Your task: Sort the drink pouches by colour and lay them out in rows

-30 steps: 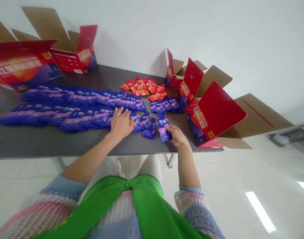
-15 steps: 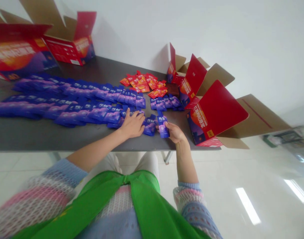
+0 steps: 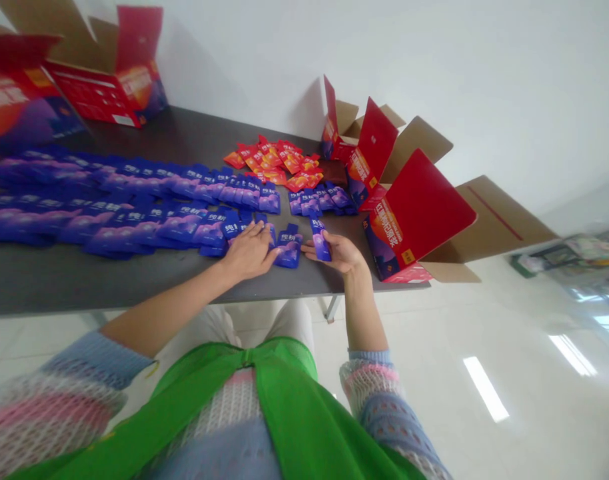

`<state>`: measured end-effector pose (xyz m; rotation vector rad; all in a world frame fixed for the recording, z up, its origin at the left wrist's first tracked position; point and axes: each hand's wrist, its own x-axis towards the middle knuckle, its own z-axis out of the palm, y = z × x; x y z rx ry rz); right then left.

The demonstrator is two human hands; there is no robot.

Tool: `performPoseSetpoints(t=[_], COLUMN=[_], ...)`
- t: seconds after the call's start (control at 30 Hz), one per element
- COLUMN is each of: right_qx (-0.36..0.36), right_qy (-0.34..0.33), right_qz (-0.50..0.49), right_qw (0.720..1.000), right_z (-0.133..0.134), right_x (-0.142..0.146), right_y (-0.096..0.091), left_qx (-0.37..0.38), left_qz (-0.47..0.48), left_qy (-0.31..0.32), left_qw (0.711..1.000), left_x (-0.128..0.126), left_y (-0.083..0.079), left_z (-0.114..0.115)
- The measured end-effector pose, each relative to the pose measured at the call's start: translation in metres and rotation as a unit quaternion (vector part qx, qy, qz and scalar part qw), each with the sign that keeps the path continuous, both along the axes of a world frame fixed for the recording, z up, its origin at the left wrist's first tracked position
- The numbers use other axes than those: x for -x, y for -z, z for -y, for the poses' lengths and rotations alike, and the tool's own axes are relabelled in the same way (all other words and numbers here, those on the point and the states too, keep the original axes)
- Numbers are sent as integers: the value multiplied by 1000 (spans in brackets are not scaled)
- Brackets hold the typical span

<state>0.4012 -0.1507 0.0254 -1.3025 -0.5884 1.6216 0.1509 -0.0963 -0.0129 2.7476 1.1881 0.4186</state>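
Observation:
My right hand [image 3: 342, 253] grips a blue-purple pouch [image 3: 320, 240] between thumb and fingers, held tilted just above the dark table [image 3: 184, 280]. My left hand [image 3: 249, 252] lies with fingers stretched over the right end of the front row of blue pouches [image 3: 109, 223], partly covering the last ones. Between the hands a single blue pouch [image 3: 288, 248] rests on the table. Behind the front row runs a second row of blue pouches [image 3: 149, 179]. A small group of blue pouches [image 3: 322, 200] lies beyond my right hand.
A pile of red-orange pouches [image 3: 279, 162] sits toward the wall. To the right stand open red cartons, the nearest carton [image 3: 392, 240] close to my right hand, with flaps hanging past the table's end. Another open carton [image 3: 129, 93] stands at the back left.
The view has shifted, so the table contents sit further left. The pouch in my right hand has turned to a slant, and the fingers under it have spread. My left hand stays on the front row.

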Motion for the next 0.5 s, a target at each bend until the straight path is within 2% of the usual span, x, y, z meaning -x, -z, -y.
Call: performPoseSetpoints(t=[0.1, 0.23, 0.33, 0.5], right_qx=[5, 16, 23, 1], right_qy=[-10, -17, -3, 13], right_qz=[35, 203, 263, 259], right_qw=[999, 979, 965, 966], right_z=[-18, -42, -57, -64], right_x=[15, 52, 72, 61], right_y=[1, 2, -1, -21], left_qx=[28, 29, 30, 25], left_qz=[2, 12, 36, 49], left_qy=[44, 74, 81, 88], left_qw=[999, 997, 996, 995], left_x=[9, 16, 17, 11], left_y=[-1, 1, 6, 5], left_z=[-13, -21, -25, -28])
